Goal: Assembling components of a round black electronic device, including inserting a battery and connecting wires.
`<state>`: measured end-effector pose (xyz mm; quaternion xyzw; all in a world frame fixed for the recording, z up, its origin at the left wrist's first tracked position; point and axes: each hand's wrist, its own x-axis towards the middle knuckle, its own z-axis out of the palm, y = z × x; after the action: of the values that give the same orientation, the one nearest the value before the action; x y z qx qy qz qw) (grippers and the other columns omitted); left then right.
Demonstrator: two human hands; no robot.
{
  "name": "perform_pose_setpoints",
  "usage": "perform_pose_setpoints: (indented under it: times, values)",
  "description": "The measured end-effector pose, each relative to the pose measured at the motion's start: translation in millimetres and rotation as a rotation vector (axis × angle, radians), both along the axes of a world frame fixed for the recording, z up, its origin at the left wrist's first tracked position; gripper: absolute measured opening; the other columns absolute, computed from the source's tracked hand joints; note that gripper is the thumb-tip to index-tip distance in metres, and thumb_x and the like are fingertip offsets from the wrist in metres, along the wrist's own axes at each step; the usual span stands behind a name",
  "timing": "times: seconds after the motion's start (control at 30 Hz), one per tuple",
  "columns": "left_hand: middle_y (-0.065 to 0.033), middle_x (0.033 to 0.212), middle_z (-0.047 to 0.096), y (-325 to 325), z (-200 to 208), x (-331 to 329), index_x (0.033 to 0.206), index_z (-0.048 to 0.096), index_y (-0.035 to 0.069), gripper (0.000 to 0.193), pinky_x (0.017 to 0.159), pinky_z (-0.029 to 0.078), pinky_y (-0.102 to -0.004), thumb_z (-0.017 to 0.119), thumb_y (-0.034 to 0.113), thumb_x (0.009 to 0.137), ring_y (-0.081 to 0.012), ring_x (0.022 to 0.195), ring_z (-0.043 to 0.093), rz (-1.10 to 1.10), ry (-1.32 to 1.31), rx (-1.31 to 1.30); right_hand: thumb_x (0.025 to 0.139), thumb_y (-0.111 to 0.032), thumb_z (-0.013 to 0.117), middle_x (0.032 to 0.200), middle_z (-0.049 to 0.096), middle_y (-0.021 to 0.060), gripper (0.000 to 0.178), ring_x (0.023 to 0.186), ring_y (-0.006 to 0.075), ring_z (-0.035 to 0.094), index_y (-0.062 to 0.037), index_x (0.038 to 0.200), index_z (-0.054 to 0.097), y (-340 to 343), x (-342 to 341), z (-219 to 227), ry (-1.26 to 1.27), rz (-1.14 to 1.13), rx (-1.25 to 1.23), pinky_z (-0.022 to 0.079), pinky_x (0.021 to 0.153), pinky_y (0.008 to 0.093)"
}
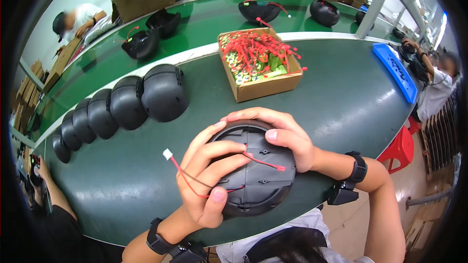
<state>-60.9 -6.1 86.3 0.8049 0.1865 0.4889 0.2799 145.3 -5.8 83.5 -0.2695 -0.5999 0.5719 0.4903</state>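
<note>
Both my hands hold a round black plastic shell [263, 178] near the table's front edge, its ribbed, screw-holed face turned up. My left hand [207, 175] grips its left side, with some fingers reaching over the face beside the wires and the thumb low at the rim. My right hand [290, 139] is wrapped round the upper right rim, thumb on top. A thin red-and-black wire with a red plug [280, 168] lies across the face. Another wire loops out past my left hand to a white plug [167, 154].
A row of black domed shells [165, 92] stands at the left. Beyond my hands, a cardboard box [268, 87] holds red-wired, green-wrapped parts. A green conveyor [204, 19] carries more shells. At the right are a blue tray [395, 73], a red stool [400, 148] and a co-worker [438, 83].
</note>
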Motion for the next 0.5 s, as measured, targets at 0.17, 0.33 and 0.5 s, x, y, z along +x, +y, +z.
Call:
perform_pose_setpoints:
  times: [0.17, 0.33, 0.5]
  values:
    - [-0.0296, 0.121, 0.050, 1, -13, -3, 0.111, 0.064, -0.001, 0.067, 0.099, 0.037, -0.0576, 0.049, 0.058, 0.083, -0.0471, 0.117, 0.048, 0.039, -0.137, 0.116, 0.085, -0.021, 0.046, 0.126, 0.058, 0.0187, 0.052, 0.117, 0.0242, 0.055, 0.0073, 0.128, 0.051, -2, 9, -1, 0.057, 0.009, -0.036, 0.039, 0.104, 0.0338]
    - [-0.0229, 0.126, 0.045, 2, -15, -8, 0.120, 0.055, -0.001, 0.077, 0.104, 0.031, -0.0504, 0.038, 0.067, 0.087, -0.0357, 0.123, 0.045, 0.185, -0.181, 0.038, 0.086, -0.024, 0.051, 0.117, 0.062, 0.0162, 0.046, 0.103, 0.0220, 0.061, 0.0032, 0.122, 0.057, -5, 36, -6, 0.572, 0.069, -0.508, 0.048, 0.094, 0.0349]
    - [-0.0216, 0.119, 0.048, 1, -16, -2, 0.112, 0.058, -0.003, 0.073, 0.099, 0.037, -0.0487, 0.036, 0.062, 0.089, -0.0348, 0.116, 0.049, 0.168, -0.149, -0.009, 0.090, -0.023, 0.052, 0.104, 0.065, 0.0128, 0.026, 0.094, 0.0217, 0.063, -0.0029, 0.104, 0.061, 33, 89, 41, 0.576, -0.299, -0.043, 0.052, 0.086, 0.0359]
